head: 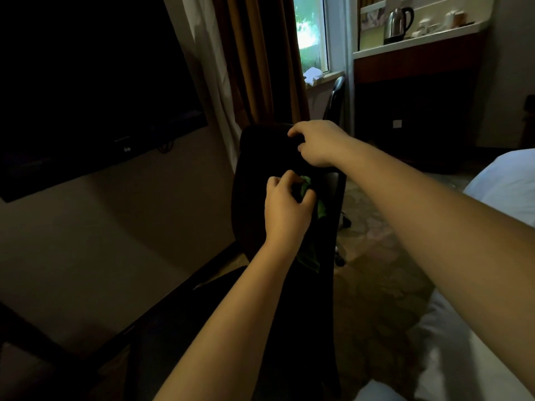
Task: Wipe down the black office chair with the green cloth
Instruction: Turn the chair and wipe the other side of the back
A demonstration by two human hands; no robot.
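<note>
The left hand [286, 204] grips the bunched cloth [320, 209], fingers curled round it, pressing it to the back of the chair [252, 180] near its right edge; a fold of cloth hangs below the wrist. The right hand [318, 143] holds the back's top edge with curled fingers. A kettle [398, 23] stands on the far table [419, 44].

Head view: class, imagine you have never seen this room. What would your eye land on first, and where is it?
Two bare arms reaching into the middle stand out first. The left hand grips a green cloth at the back of the black office chair, while the right hand holds the chair's top edge just above. Next comes the bright window at top centre, with a steel kettle to its right.
</note>
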